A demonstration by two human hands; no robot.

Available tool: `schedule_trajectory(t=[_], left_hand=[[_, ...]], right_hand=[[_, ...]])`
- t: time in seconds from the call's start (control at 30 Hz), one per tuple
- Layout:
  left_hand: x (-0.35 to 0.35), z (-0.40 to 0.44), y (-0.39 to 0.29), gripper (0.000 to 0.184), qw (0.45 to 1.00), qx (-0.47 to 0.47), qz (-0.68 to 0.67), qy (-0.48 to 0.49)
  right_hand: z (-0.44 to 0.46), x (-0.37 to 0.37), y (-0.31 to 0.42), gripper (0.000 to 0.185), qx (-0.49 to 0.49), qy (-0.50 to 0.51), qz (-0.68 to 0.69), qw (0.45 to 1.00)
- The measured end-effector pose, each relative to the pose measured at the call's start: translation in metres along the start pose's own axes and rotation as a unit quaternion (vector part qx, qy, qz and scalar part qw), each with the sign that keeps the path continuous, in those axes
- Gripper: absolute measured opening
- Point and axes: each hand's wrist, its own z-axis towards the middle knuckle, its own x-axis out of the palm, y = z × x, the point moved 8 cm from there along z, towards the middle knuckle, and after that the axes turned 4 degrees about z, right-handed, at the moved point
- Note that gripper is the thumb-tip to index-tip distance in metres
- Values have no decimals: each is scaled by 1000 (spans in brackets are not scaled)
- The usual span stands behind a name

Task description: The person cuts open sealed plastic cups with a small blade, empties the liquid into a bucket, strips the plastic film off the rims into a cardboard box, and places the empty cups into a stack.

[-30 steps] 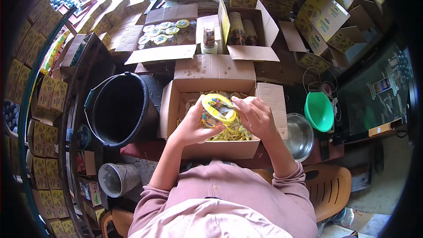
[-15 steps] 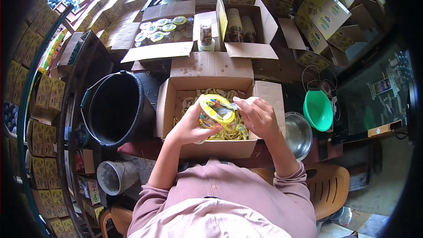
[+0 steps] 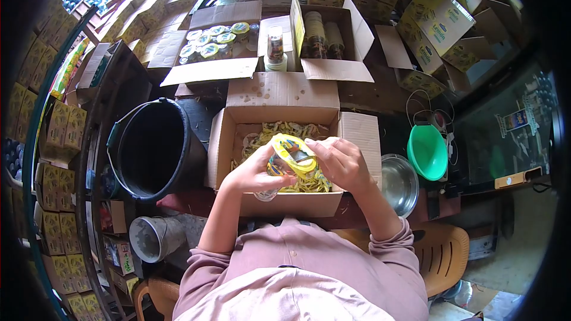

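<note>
My left hand [image 3: 254, 172] is closed round a clear plastic cup [image 3: 265, 195], tilted, with a yellow printed film lid [image 3: 305, 166] at its top. Part of the film is open, and a greyish inside shows within the yellow ring. At the upper right of the rim, my right hand [image 3: 344, 163] is pinched. What its fingertips hold is too small and too hidden to name. Both hands are above an open cardboard box [image 3: 285, 205], which contains many yellow film strips [image 3: 281, 132].
A black bucket [image 3: 193, 160] stands left, with a grey bucket [image 3: 138, 241] below. To the right are a green bowl [image 3: 429, 163] and a metal bowl [image 3: 399, 193]. Behind are a carton of lidded cups [image 3: 209, 50], a carton of stacked cups [image 3: 339, 70] and one upright cup stack [image 3: 275, 47].
My right hand has shifted slightly left and down along the cup's rim. The cup is tipped more, with its clear lower end now showing below my left hand. The small pale piece by my right fingertips is less visible.
</note>
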Motion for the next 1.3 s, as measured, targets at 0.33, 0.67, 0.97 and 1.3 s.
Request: schedule_trajectory(t=[0.33, 0.67, 0.97, 1.3], left_hand=[[-1, 8, 31, 50, 978, -53, -187, 73], [-2, 16, 40, 56, 959, -14, -257, 116], [-20, 0, -30, 59, 927, 130, 235, -263], [-26, -11, -30, 54, 871, 167, 291, -360]], right_hand=[[-3, 20, -20, 40, 3, 20, 28, 999], [2, 24, -19, 42, 5, 15, 32, 999], [13, 14, -14, 52, 26, 15, -44, 999], [18, 10, -8, 52, -4, 14, -46, 999]])
